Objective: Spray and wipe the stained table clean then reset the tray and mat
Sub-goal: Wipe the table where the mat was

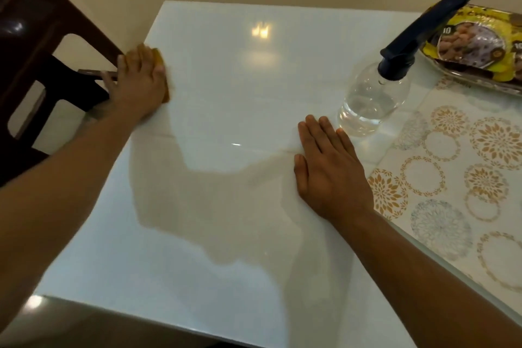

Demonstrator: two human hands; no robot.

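A glossy white table (pixel 226 93) fills the view. My left hand (pixel 139 79) presses a yellow-orange cloth (pixel 162 65) flat on the table's left edge, blurred. My right hand (pixel 329 167) lies flat on the table, fingers together, holding nothing. Just beyond its fingertips stands a clear spray bottle (pixel 372 99) with a dark blue trigger head. To the right lies a white mat (pixel 457 178) with gold and grey flower circles. A tray (pixel 477 65) holding a yellow packet sits at the far right.
A dark brown plastic chair (pixel 36 45) stands against the table's left side, right by my left hand. A cream wall runs behind the table. The table's near edge shows at the bottom left, with the floor below.
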